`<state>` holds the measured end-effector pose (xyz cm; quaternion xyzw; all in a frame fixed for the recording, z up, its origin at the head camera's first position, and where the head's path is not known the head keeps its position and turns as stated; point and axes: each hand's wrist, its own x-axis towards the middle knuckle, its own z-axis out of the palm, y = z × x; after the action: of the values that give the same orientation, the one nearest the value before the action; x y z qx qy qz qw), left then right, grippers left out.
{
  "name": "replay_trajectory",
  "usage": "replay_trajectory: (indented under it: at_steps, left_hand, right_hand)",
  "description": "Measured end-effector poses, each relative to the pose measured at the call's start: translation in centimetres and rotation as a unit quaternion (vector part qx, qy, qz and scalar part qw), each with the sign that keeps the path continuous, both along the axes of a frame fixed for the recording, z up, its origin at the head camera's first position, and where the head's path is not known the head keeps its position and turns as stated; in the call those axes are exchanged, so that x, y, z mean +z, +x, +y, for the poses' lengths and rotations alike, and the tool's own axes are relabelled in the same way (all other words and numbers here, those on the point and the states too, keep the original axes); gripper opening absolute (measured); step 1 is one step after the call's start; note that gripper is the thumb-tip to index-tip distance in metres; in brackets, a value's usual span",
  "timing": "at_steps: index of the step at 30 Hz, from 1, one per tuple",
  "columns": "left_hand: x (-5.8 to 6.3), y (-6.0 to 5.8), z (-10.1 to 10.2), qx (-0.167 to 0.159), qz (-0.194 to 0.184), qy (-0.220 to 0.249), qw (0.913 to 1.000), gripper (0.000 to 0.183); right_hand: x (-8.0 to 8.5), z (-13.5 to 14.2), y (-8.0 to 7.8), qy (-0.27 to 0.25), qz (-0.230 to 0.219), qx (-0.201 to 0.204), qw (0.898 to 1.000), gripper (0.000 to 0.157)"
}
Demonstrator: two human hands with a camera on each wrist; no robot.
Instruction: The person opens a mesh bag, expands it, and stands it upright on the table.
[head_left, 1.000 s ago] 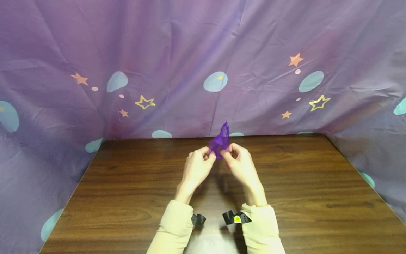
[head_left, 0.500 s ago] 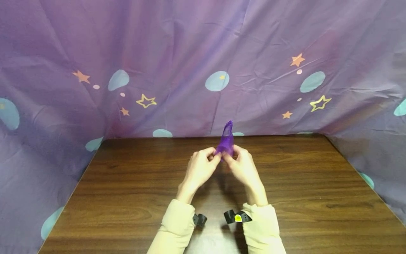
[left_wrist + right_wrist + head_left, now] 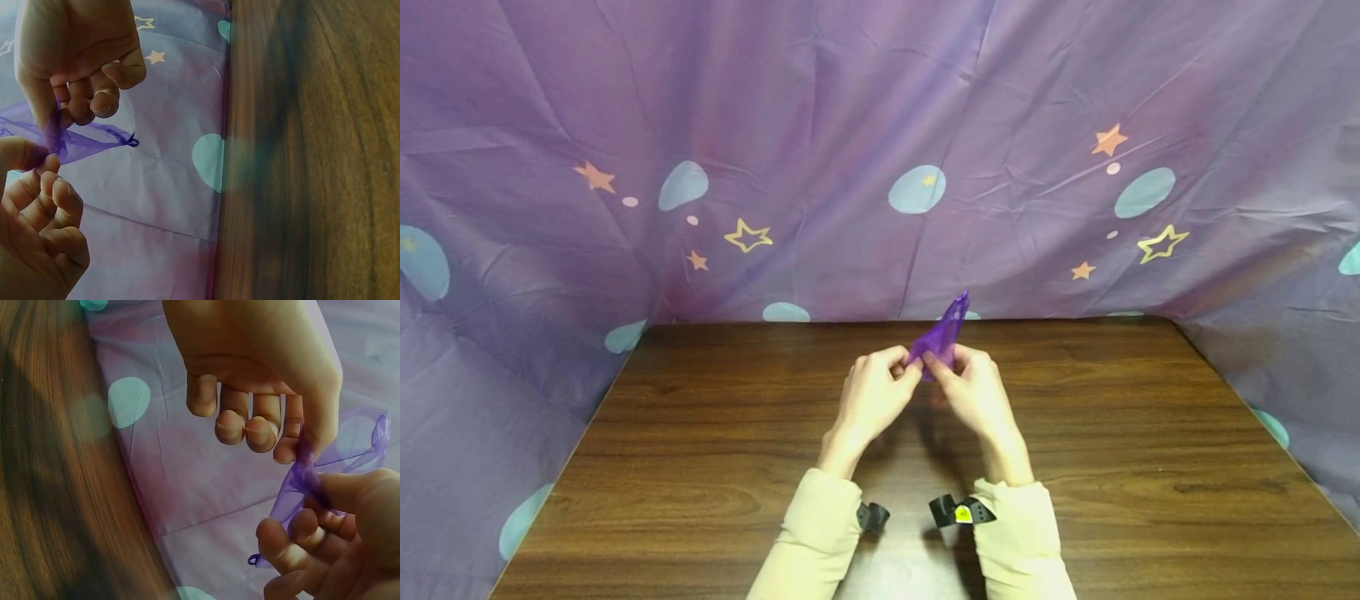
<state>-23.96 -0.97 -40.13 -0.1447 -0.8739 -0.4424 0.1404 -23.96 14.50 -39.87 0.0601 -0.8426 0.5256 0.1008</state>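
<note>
A sheer purple drawstring pouch (image 3: 942, 336) is held up in front of me over the far part of the table, its narrow end slanting up to the right. My left hand (image 3: 877, 392) pinches its near left edge between thumb and fingers. On the other side my right hand (image 3: 976, 393) grips the fabric, thumb laid across it. In the left wrist view the pouch (image 3: 90, 142) tapers to a small dark cord loop, and the two hands' fingertips are close together on the bunched cloth. The right wrist view shows the sheer pouch (image 3: 306, 478) folded between both thumbs.
A brown wood-grain table (image 3: 715, 450) lies beneath the hands. Behind it and along both sides hangs a purple curtain (image 3: 820, 125) printed with stars and pale blue spots. Black wrist cameras (image 3: 874, 518) sit at the cream sleeves (image 3: 820, 521).
The pouch's narrow end has swung to the right and now leans over. Both hands have shifted slightly right, the left coming closer to the right, while keeping hold of the fabric.
</note>
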Motion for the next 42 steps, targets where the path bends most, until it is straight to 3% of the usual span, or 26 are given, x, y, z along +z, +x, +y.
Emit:
replay_trajectory:
  at_steps: [5, 13, 21, 26, 31, 36, 42]
  left_hand:
    - [-0.13, 0.02, -0.14, -0.006, -0.02, -0.007, 0.9998, 0.03]
    - [-0.2, 0.04, -0.19, -0.05, -0.078, -0.005, 0.9956, 0.048]
    - [-0.01, -0.02, 0.01, -0.059, -0.079, -0.006, 0.9951, 0.03]
    - [-0.07, -0.06, 0.12, -0.062, -0.077, -0.012, 0.995, 0.031]
    - [-0.26, -0.24, 0.1, -0.038, -0.061, -0.031, 0.9969, 0.028]
    - [-0.35, -0.35, -0.05, 0.0, -0.029, -0.056, 0.998, 0.027]
    - [-0.37, -0.39, -0.07, 0.027, -0.008, -0.082, 0.9962, 0.033]
  right_hand:
    - [-0.08, -0.02, -0.07, -0.021, -0.009, 0.013, 1.0, 0.022]
    - [-0.19, 0.06, -0.06, -0.045, -0.021, 0.021, 0.999, 0.024]
    - [-0.15, 0.04, -0.06, -0.052, -0.027, 0.023, 0.998, 0.025]
    - [-0.08, 0.1, 0.02, -0.047, -0.053, 0.033, 0.997, 0.02]
    - [0.09, 0.14, 0.09, -0.032, -0.067, 0.037, 0.997, 0.02]
    - [0.38, 0.21, 0.27, 0.016, -0.031, -0.003, 0.999, 0.015]
    - [0.73, 0.34, 0.44, 0.018, -0.008, -0.04, 0.999, 0.016]
